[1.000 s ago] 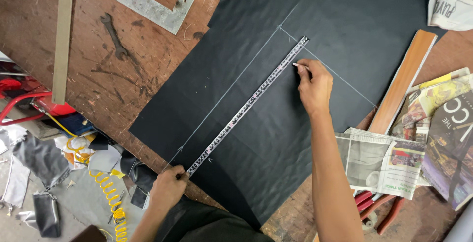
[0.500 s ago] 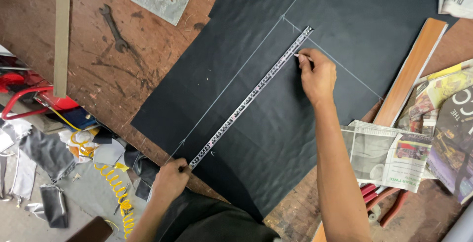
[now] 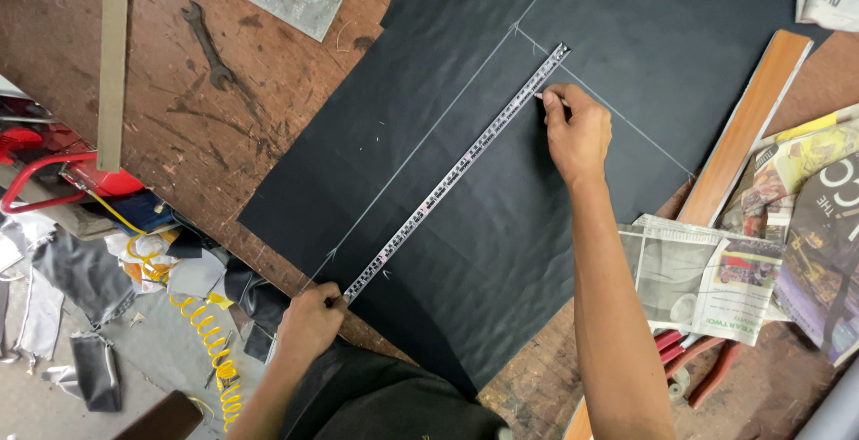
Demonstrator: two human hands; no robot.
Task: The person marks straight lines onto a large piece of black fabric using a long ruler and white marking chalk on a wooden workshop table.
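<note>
A long steel ruler [image 3: 456, 173] lies diagonally across a black sheet [image 3: 501, 225] on the wooden desk [image 3: 179, 136]. The left hand [image 3: 309, 322] pins its near end with closed fingers; the right hand [image 3: 577, 131] pinches a small white marker [image 3: 540, 95] against its far edge.

The left hand [image 3: 309, 324] curls knuckles-up at the near end of the ruler [image 3: 456, 171], while the right hand [image 3: 577, 131], arm outstretched, pinches closed beside its far end.
</note>
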